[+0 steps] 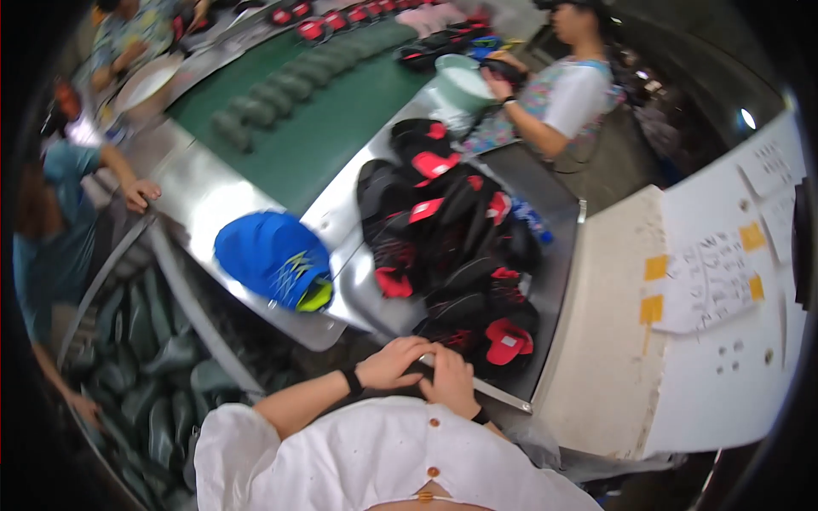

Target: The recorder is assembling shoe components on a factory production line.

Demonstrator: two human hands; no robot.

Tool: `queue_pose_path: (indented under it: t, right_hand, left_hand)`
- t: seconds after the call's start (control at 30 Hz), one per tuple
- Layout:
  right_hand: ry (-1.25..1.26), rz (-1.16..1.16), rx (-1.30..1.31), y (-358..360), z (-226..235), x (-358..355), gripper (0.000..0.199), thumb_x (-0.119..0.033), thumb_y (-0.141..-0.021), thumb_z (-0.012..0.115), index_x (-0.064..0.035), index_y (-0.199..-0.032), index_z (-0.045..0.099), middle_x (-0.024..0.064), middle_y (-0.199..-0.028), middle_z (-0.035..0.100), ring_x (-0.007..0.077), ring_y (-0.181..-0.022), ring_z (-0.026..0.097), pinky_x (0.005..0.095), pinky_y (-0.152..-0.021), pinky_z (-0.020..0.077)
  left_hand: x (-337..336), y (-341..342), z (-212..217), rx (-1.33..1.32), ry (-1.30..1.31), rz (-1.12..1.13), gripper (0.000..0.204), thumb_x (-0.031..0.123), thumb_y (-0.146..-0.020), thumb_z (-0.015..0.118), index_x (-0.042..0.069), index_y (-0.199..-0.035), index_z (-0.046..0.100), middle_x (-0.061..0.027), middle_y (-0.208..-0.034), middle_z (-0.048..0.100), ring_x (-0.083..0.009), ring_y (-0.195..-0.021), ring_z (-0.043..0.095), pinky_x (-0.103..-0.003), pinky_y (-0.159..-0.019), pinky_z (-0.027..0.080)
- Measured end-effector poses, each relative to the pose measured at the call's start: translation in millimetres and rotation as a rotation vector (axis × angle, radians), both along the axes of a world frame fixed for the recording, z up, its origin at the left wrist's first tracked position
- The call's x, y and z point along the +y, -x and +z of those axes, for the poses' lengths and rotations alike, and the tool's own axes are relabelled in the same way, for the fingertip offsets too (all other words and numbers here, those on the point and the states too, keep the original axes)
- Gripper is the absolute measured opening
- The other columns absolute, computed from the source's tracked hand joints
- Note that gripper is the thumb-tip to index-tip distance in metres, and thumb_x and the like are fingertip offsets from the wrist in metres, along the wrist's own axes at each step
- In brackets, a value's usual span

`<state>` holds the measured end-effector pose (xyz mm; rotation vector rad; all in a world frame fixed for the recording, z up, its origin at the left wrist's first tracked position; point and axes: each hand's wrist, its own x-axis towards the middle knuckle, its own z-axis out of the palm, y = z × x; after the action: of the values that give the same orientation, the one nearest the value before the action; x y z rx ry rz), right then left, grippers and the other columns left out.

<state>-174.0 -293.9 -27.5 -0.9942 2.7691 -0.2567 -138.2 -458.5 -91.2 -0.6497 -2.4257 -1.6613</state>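
My left hand (394,364) and my right hand (452,381) rest together at the near edge of the metal table (558,281). Their fingers are stretched out and touch or overlap, and I see nothing held in them. Just beyond lies a pile of black shoes (443,230) with red parts and white labels, the closest a red-ended shoe (509,341) beside my right hand. To the left, a cluster of blue shoes (271,255) with yellow-green lining sits on the metal surface.
A green conveyor belt (281,175) carries a row of dark green shoe lasts (294,81). More lasts (158,366) fill a bin at left, beside a person (72,196). Another person (567,102) handles a dark shoe by a pale green basin (464,81). A white board (716,341) stands right.
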Motion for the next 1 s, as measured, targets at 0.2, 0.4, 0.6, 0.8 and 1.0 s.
queue_pose_path:
  t: [0.2, 0.4, 0.6, 0.8, 1.0]
  right_hand:
    - [0.063, 0.087, -0.119, 10.4, -7.8, -2.4, 0.059, -0.018, -0.063, 0.068, 0.0006, -0.112, 0.042, 0.0171, -0.093, 0.057, 0.0321, -0.085, 0.058, 0.0439, -0.074, 0.0441]
    - [0.02, 0.133, -0.043, 3.6, -5.2, -12.3, 0.077, -0.017, -0.063, 0.068, 0.0062, -0.126, 0.031, 0.0216, -0.118, 0.044, 0.0345, -0.114, 0.04, 0.0446, -0.086, 0.0386]
    - [0.061, 0.126, -0.112, 3.6, -2.5, -5.4, 0.066, -0.023, -0.066, 0.068, -0.005, -0.123, 0.04, 0.0167, -0.116, 0.048, 0.0318, -0.114, 0.041, 0.0444, -0.086, 0.0357]
    - [0.105, 0.137, -0.041, 5.2, -11.8, -1.9, 0.054, -0.023, -0.068, 0.067, -0.0068, -0.115, 0.048, 0.0116, -0.108, 0.054, 0.0308, -0.113, 0.043, 0.0447, -0.085, 0.0358]
    - [0.131, 0.099, -0.014, 6.9, -12.5, -2.8, 0.042, -0.024, -0.068, 0.066, -0.009, -0.105, 0.053, 0.0083, -0.102, 0.057, 0.0294, -0.113, 0.044, 0.0447, -0.081, 0.0398]
  left_hand:
    - [3.6, -9.9, -1.3, -0.003, 0.029, 0.093, 0.056, 0.016, -0.075, 0.062, 0.004, -0.124, 0.037, -0.0174, -0.12, 0.042, -0.0337, -0.114, 0.04, -0.042, -0.096, 0.032]
    - [2.4, -10.2, -5.8, -0.077, -0.047, 0.073, 0.057, 0.015, -0.074, 0.063, 0.004, -0.124, 0.036, -0.0179, -0.123, 0.041, -0.0358, -0.116, 0.039, -0.042, -0.099, 0.03]
    - [-21.0, -20.7, -10.4, -0.034, -0.055, 0.218, 0.057, 0.016, -0.073, 0.065, 0.003, -0.122, 0.039, -0.0195, -0.13, 0.035, -0.0387, -0.127, 0.025, -0.044, -0.103, 0.025]
    - [-102.3, -47.4, -21.1, -0.139, 0.333, 0.887, 0.06, 0.019, -0.062, 0.07, 0.007, -0.116, 0.046, -0.0192, -0.131, 0.031, -0.0409, -0.126, 0.023, -0.05, -0.098, 0.027]
    - [-143.1, -35.9, 15.3, -0.221, 0.621, 1.134, 0.072, 0.023, -0.061, 0.072, 0.009, -0.125, 0.041, -0.0186, -0.133, 0.028, -0.0391, -0.127, 0.019, -0.05, -0.095, 0.027]
